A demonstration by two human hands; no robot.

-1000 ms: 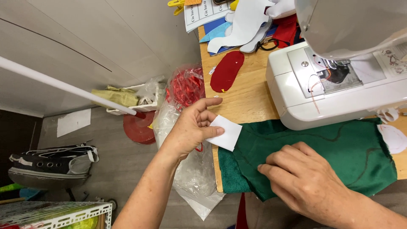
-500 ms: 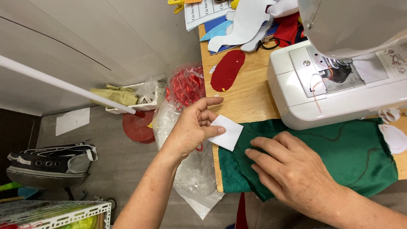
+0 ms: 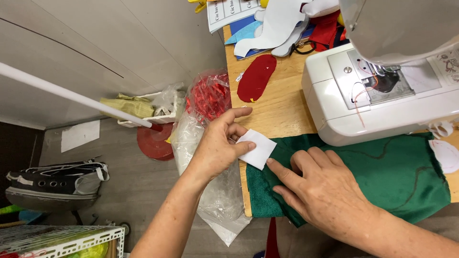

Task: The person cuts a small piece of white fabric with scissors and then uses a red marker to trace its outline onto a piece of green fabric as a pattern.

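I'm pinching a white square patch point(image 3: 256, 148) in my left hand point(image 3: 217, 148), fingers narrow, at the green fabric's point(image 3: 382, 177) nine o'clock edge. My right hand point(image 3: 325, 188) is pressing flat there, fingers spread, apparently touching the patch.

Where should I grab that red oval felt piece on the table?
Best guess: pinch the red oval piece at its lower narrow end, from the table's left edge. It lies flat, and that end seems to sit nearest the edge, clear of the sewing machine.
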